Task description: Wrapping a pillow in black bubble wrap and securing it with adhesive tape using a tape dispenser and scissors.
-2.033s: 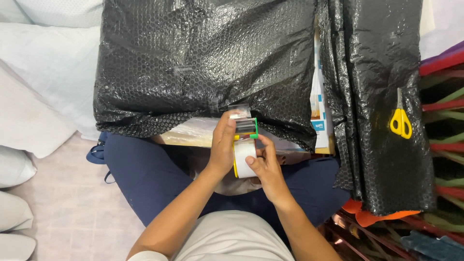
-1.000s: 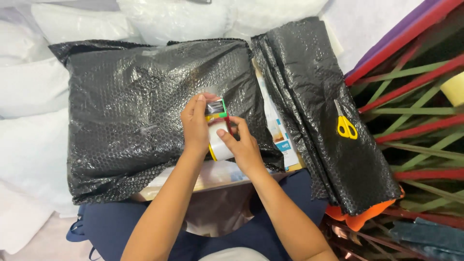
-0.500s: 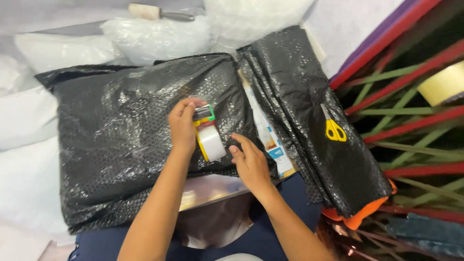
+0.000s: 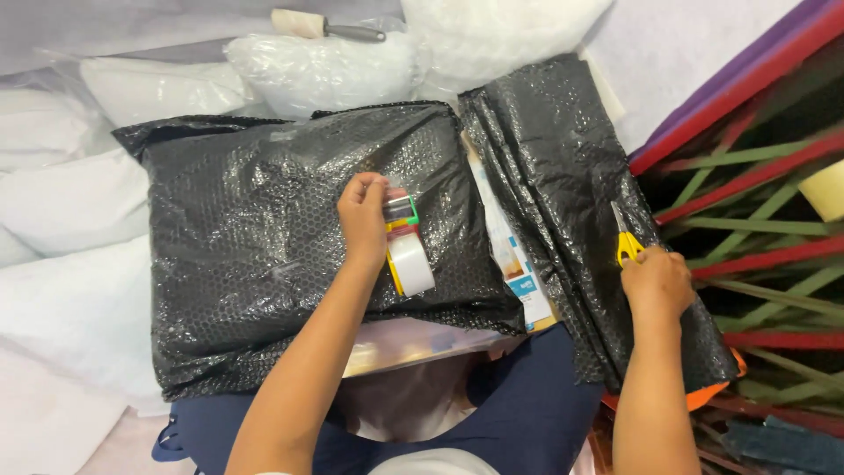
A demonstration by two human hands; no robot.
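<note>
A large parcel wrapped in black bubble wrap [image 4: 264, 220] lies across my lap. My left hand [image 4: 362, 215] grips a tape dispenser [image 4: 406, 246] with a roll of clear tape and presses it onto the middle of the parcel. My right hand [image 4: 655, 283] has closed on yellow-handled scissors [image 4: 625, 239], which lie on a folded stack of black bubble wrap [image 4: 571, 202] to the right of the parcel.
White filled plastic bags [image 4: 325, 66] pile up behind and left of the parcel. A roller with a dark handle [image 4: 321, 26] lies at the top. Red and green slats [image 4: 756, 202] run along the right. A printed carton edge [image 4: 514, 264] shows between parcel and stack.
My right hand has left the tape dispenser and moved right onto the scissors. My left hand keeps the dispenser on the parcel. The view has tilted upward since the earliest frame.
</note>
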